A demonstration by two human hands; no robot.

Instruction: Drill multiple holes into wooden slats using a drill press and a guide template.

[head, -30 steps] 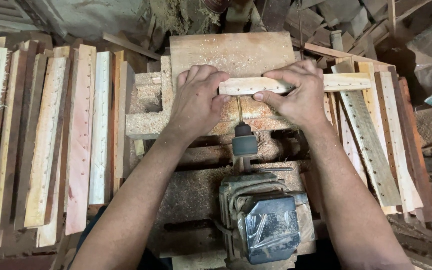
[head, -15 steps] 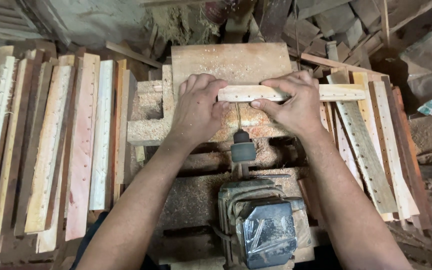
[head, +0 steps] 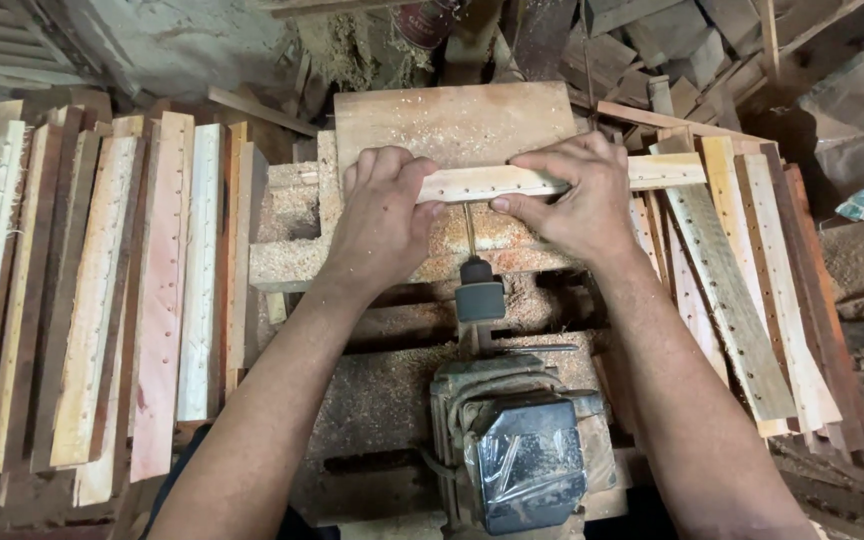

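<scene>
At the far left, a stack of long wooden slats (head: 102,300) with rows of small holes is seen laid side by side, reaching from the upper edge of the bench down toward the lower left corner. Just right of them, the left hand (head: 382,215) is laid palm down, its fingers curled over the left end of a pale wooden slat (head: 492,182), which is pinned flat against a sawdust-covered wooden block (head: 452,125). The slat is held crosswise at the middle of the view, a line of small holes being visible along its face. Directly below its centre, a thin drill bit (head: 468,230) is pointed up at the slat's near edge, and it appears to touch or enter the wood, though the contact itself cannot be told for certain. The bit is carried in a dark chuck (head: 479,297), behind which a dusty grey-green motor (head: 517,450) is mounted. To the right of the bit, the slat is gripped by the right hand (head: 577,195), fingers closed over the top and thumb pressed on the near edge. Beyond that hand, the slat's right end is left resting across more drilled slats (head: 742,290) fanned out at the right.
</scene>
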